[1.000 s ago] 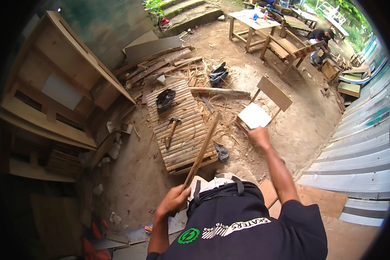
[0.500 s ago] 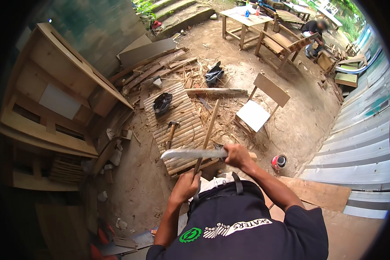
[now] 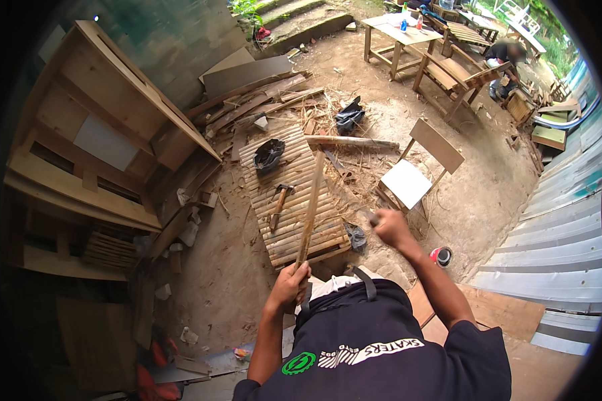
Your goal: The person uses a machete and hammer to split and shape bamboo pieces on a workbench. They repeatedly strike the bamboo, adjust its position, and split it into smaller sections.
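Observation:
My left hand (image 3: 290, 283) is closed around the lower end of a long, narrow wooden strip (image 3: 311, 210), which slants up and away over a bamboo-slat panel (image 3: 257, 194). Off to the right, my right hand (image 3: 393, 228) grips a machete (image 3: 370, 216); its blade is foreshortened and blurred, so little of it shows. The machete is apart from the strip. On the panel, left of the strip, lie a hammer (image 3: 279, 208) and a black plastic bag (image 3: 269, 156).
A chair with a white seat (image 3: 406, 182) stands ahead right, and a red can (image 3: 441, 256) sits by my right forearm. Wooden shelving (image 3: 107, 127) rises at left, corrugated metal sheeting (image 3: 548, 234) at right. Scrap wood (image 3: 254, 107) lies beyond. A person (image 3: 505, 63) crouches far off.
My right hand has moved right and away from the strip, taking the machete with it. The blade, earlier lying across the strip, is now turned end-on. My left hand keeps its hold.

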Tool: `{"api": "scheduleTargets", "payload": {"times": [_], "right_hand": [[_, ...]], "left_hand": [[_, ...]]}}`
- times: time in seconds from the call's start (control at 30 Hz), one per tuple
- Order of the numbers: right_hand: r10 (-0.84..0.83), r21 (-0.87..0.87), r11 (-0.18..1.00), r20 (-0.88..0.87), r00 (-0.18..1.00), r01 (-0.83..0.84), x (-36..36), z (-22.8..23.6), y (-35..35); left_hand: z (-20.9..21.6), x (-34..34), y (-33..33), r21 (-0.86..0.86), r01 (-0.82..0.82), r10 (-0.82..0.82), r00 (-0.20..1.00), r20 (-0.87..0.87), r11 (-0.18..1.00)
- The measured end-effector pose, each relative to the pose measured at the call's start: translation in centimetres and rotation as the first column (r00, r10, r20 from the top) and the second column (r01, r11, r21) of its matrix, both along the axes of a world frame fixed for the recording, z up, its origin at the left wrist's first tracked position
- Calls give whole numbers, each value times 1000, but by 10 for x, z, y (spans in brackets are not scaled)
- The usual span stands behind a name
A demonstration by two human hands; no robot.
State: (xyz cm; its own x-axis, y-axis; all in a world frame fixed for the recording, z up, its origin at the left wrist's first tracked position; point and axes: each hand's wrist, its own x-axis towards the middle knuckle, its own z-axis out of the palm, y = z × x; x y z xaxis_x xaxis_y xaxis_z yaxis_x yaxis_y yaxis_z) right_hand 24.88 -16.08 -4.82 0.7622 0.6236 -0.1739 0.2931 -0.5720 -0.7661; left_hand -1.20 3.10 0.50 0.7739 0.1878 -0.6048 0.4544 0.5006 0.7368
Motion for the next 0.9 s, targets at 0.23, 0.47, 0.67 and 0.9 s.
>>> {"api": "scheduleTargets", "payload": {"times": [0.23, 0.47, 0.67, 0.9], "right_hand": [[229, -125, 973, 397, 889, -195, -3, -31, 28], [-363, -263, 893, 55, 930, 364, 103, -95, -20], [-356, -219, 903, 101, 929, 370, 127, -48, -79], [325, -127, 944, 212, 921, -304, -22, -12, 8]], "left_hand": [[19, -21, 7, 523, 312, -235, 949, -209, 793], [38, -70, -3, 189, 245, -233, 969, -84, 951], [25, -85, -1, 61, -105, 111, 988, -104, 993], [-4, 3, -6, 124, 87, -94, 994, 51, 988]]}}
